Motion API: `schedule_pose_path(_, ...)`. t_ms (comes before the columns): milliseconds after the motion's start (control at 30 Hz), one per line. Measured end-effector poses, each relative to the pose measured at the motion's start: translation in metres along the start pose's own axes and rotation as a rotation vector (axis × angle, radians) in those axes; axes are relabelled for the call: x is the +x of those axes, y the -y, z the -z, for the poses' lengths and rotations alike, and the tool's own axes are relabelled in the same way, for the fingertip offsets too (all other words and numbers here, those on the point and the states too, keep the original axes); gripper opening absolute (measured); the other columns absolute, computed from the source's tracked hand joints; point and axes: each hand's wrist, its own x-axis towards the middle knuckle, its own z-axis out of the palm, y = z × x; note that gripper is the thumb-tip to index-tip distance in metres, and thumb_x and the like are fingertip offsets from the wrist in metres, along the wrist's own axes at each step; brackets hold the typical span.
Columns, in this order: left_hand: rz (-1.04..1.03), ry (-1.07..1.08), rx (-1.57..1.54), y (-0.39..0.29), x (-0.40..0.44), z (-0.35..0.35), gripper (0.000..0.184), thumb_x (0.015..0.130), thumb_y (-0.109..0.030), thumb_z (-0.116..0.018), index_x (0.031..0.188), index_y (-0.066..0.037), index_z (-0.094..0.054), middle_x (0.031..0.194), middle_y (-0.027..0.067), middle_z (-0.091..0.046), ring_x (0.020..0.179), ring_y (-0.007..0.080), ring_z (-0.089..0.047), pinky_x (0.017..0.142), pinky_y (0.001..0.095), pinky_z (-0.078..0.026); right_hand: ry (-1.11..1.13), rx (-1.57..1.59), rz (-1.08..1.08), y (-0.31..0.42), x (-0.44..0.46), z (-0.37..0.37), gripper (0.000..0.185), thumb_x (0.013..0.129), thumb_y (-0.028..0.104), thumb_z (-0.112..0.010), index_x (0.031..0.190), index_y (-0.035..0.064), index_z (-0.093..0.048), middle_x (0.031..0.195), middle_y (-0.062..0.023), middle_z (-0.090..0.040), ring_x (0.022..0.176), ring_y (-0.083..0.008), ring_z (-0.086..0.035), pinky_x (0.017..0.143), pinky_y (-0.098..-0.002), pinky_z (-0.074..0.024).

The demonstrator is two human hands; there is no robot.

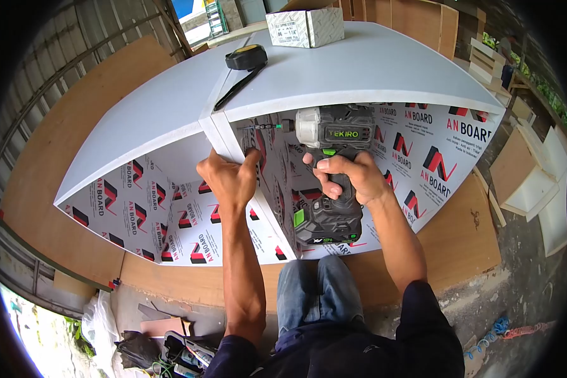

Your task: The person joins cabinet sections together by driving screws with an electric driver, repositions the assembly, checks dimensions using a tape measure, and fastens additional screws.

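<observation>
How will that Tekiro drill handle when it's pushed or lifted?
The drill probably feels heavy, given its bulky battery pack. Its hard-looking housing should stay stiff. The slim bit jutting ahead might snag if pushed sideways.

Right fingers (335, 166) round the drill (345, 133) — left fingers (213, 165) gripping-tight on divider (227, 137).

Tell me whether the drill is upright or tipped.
Upright: the drill has its battery at the bottom, below the right hand, and its bit points sideways. Whether it is spinning, I cannot tell.
</observation>
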Motion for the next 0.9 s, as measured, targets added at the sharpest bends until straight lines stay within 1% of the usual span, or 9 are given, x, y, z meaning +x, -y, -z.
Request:
schedule_pose_path(100,0.012,-0.014,-0.003,-0.001,-0.004,-0.002,0.017,0.061,-0.006,-0.068,0.068,0.009,-0.063,0.049,0.0109,-0.059,0.041,0.016,-0.057,0.046,0.0286,-0.046,0.012,-0.025,-0.03,0.007,0.002,0.006,0.028,0.083,0.01,-0.065,0.106,-0.0063,-0.065,0.066,-0.0086,-0.058,0.045,-0.011,-0.05,0.043,-0.0259,-0.0418)
schedule_pose_path(167,0.056,0.021,0.032,-0.001,-0.004,0.001,0.021,0.062,-0.013,-0.07,0.07,0.007,-0.071,0.054,0.0117,-0.064,0.044,0.0166,-0.059,0.048,0.0291,-0.047,0.052,0.008,-0.089,0.007,0.005,0.011,0.026,0.083,0.009,-0.064,0.104,-0.0062,-0.065,0.066,-0.0086,-0.058,0.045,-0.0106,-0.048,0.043,-0.0257,-0.0415)
schedule_pose_path(200,0.054,0.019,0.033,-0.001,-0.003,0.002,0.021,0.062,-0.013,-0.07,0.07,0.007,-0.071,0.054,0.0117,-0.064,0.044,0.0166,-0.059,0.048,0.0291,-0.047,0.057,0.001,-0.076,0.006,0.008,0.013,0.025,0.084,0.011,-0.065,0.103,-0.0056,-0.064,0.067,-0.0087,-0.059,0.045,-0.0104,-0.048,0.043,-0.0253,-0.0415)
schedule_pose_path(300,0.03,0.018,0.031,-0.001,0.002,0.002,0.02,0.062,-0.012,-0.069,0.069,0.007,-0.07,0.052,0.0113,-0.063,0.043,0.016,-0.058,0.048,0.0287,-0.047,0.112,-0.018,-0.101,0.008,0.015,0.016,0.024,0.084,0.012,-0.066,0.1,-0.0049,-0.064,0.067,-0.0088,-0.059,0.045,-0.0104,-0.047,0.043,-0.0257,-0.0409)
schedule_pose_path(400,0.015,0.019,0.044,0.002,0.0,0.003,0.021,0.062,-0.012,-0.069,0.068,0.008,-0.069,0.052,0.0113,-0.063,0.043,0.0164,-0.057,0.047,0.0289,-0.046,0.105,0.032,-0.144,0.006,0.015,0.018,0.022,0.084,0.011,-0.067,0.099,-0.0045,-0.063,0.067,-0.0085,-0.058,0.046,-0.0107,-0.048,0.044,-0.0264,-0.0401)
schedule_pose_path(467,-0.011,-0.019,0.0,0.004,0.0,0.0,0.016,0.061,-0.006,-0.069,0.068,0.007,-0.063,0.05,0.011,-0.06,0.042,0.0157,-0.057,0.047,0.0286,-0.046,0.096,0.032,-0.143,0.007,0.014,0.014,0.022,0.084,0.011,-0.068,0.099,-0.0048,-0.063,0.067,-0.0082,-0.058,0.047,-0.0108,-0.048,0.044,-0.0266,-0.0399)
schedule_pose_path(700,0.006,0.003,0.009,0.003,0.001,0.002,0.015,0.062,-0.007,-0.069,0.067,0.006,-0.063,0.048,0.0093,-0.058,0.04,0.0146,-0.055,0.046,0.0283,-0.045,0.071,0.064,-0.166,0.004,0.015,0.012,0.024,0.085,0.01,-0.069,0.1,-0.0072,-0.063,0.066,-0.0073,-0.057,0.048,-0.0114,-0.049,0.045,-0.0272,-0.0403)
schedule_pose_path(800,-0.042,-0.022,0.01,0.006,0.001,0.0,0.015,0.062,-0.006,-0.069,0.066,0.006,-0.062,0.047,0.0085,-0.057,0.039,0.0141,-0.053,0.045,0.028,-0.044,0.078,0.039,-0.147,0.002,0.017,0.013,0.023,0.085,0.01,-0.068,0.099,-0.007,-0.063,0.066,-0.0065,-0.056,0.048,-0.0116,-0.049,0.045,-0.0273,-0.0405)
schedule_pose_path(900,-0.029,-0.01,0.003,0.006,0.001,0.001,0.015,0.062,-0.006,-0.069,0.066,0.006,-0.062,0.046,0.0082,-0.056,0.039,0.0138,-0.053,0.045,0.0278,-0.044,0.096,0.052,-0.15,0.002,0.017,0.012,0.021,0.085,0.01,-0.068,0.098,-0.0064,-0.063,0.065,-0.0056,-0.056,0.048,-0.0115,-0.049,0.045,-0.0273,-0.0406)
